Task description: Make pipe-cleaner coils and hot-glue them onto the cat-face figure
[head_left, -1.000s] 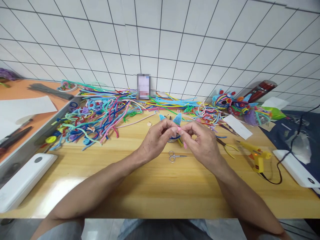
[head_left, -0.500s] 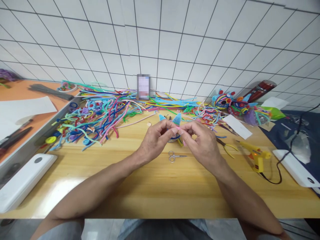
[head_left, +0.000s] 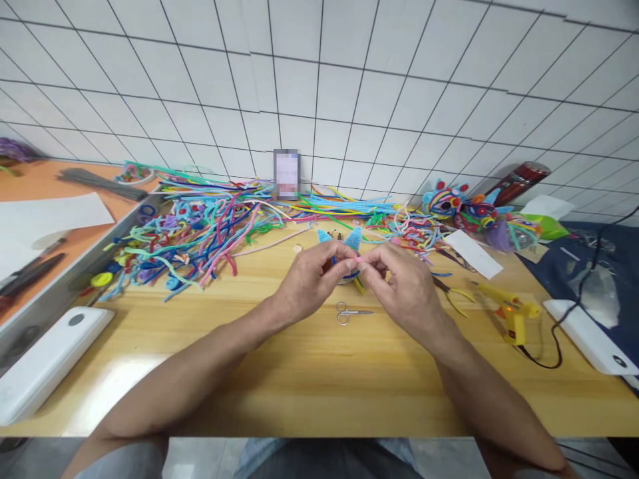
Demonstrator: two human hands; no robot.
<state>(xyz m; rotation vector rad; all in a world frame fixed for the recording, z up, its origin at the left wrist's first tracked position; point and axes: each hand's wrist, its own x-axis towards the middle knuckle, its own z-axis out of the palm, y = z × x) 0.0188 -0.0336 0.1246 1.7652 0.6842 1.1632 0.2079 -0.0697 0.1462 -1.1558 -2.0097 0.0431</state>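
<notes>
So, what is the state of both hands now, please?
Left hand: closed, pinching a small pink piece.
Right hand: closed, pinching the same small pink piece.

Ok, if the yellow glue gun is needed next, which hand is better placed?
Probably the right hand: the glue gun lies nearer it, while the left hand would likely have to cross the right forearm. Both hands seem to pinch a small pink piece.

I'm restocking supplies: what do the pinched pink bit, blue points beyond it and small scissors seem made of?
Pink bit: too covered to tell. Blue points: likely chenille, from their fuzzy, matte look. Small scissors: apparently metal, given the silvery sheen.
</notes>
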